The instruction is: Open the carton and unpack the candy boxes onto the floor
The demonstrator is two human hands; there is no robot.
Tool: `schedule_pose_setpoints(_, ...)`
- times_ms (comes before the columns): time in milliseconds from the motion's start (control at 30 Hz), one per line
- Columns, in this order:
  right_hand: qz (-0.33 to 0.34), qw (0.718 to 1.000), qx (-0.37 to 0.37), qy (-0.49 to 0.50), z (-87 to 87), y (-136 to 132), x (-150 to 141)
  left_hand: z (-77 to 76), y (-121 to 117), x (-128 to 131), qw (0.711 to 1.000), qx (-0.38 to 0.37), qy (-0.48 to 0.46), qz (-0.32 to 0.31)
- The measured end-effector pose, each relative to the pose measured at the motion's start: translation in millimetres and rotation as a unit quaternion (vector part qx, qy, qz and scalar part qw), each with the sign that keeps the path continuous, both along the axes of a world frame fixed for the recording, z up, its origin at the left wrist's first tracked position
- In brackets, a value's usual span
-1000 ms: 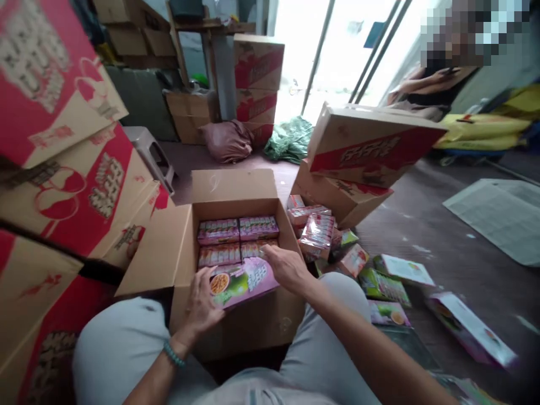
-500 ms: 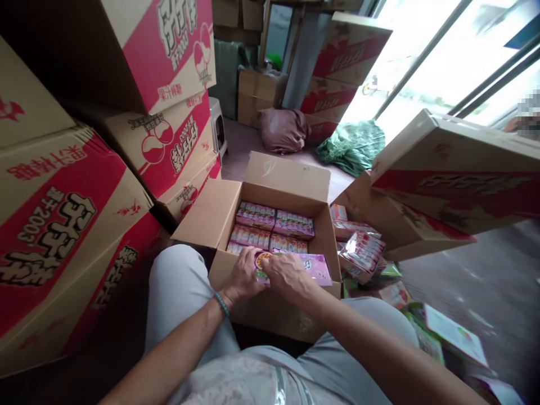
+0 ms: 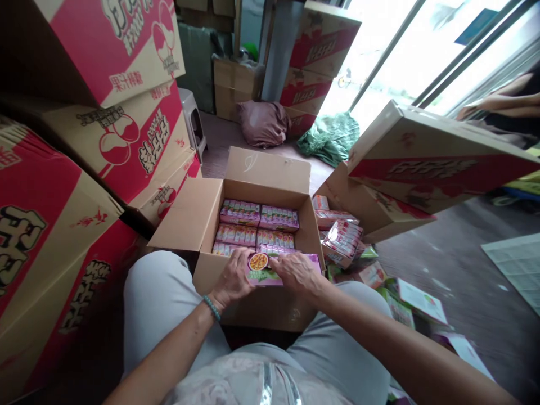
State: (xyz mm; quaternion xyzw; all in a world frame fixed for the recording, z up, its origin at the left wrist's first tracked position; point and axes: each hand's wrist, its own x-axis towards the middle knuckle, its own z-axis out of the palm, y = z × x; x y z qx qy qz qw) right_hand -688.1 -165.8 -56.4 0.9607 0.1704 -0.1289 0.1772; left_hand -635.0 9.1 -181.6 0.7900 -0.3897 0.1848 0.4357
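Over the near wall of an open cardboard carton (image 3: 257,306) is a purple packet box (image 3: 266,278) with a round fruit picture on its face. My left hand (image 3: 234,277) is closed around the box's left end. Across the middle and right of the same box lies my right hand (image 3: 298,274), its fingers curled and pressed on it. Inside the carton, purple packs (image 3: 279,218) stand in rows, and the nearest ones are partly hidden by the held box and my hands.
Red and tan printed cartons (image 3: 139,140) are stacked high at the left. To the right stand tilted cartons (image 3: 422,163), with wrapped packs (image 3: 342,239) and flattened boxes (image 3: 422,301) on the floor. Another person's arm (image 3: 506,101) shows at upper right. Behind lies a green sack (image 3: 331,138).
The view has swung right, so everything sits further left. More of the fruit picture shows between my hands, and both hands remain on the box.
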Motion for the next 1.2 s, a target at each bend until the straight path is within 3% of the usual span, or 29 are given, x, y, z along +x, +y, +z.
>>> schedule_pose_setpoints(233, -0.062, 0.998, -0.03, 0.001, 10.6, -49, -15, 3.1, -8, -1, 1.0, 0.023, 0.0, -0.012)
schedule_pose_setpoints(433, -0.069, 0.998, -0.015, -0.004, 12.0, -64, -22, 5.7, -13, -1, 0.999, 0.028, 0.006, -0.016)
schedule_pose_setpoints(667, -0.128, 0.99, -0.053, 0.012, 25.7, -90, -32, 8.8, -13, -1, 1.0, 0.021, 0.012, -0.011)
schedule_pose_setpoints(800, -0.144, 0.987, -0.066, 0.007, 24.0, -108, -39, 6.6, -14, -2, 1.0, 0.023, 0.01, -0.009)
schedule_pose_setpoints(967, -0.156, 0.987, -0.024, -0.002, 28.8, -131, -45, -1.7, -12, 0, 0.999, 0.029, 0.017, -0.001)
schedule_pose_setpoints(1100, -0.212, 0.974, 0.048, -0.068, 40.7, -122, -50, -7.6, -9, 3, 0.999, 0.022, 0.033, -0.009)
schedule_pose_setpoints(1200, -0.16, 0.977, 0.114, -0.085, 26.4, -92, -42, -9.1, -10, 8, 0.999, 0.03, 0.037, -0.01)
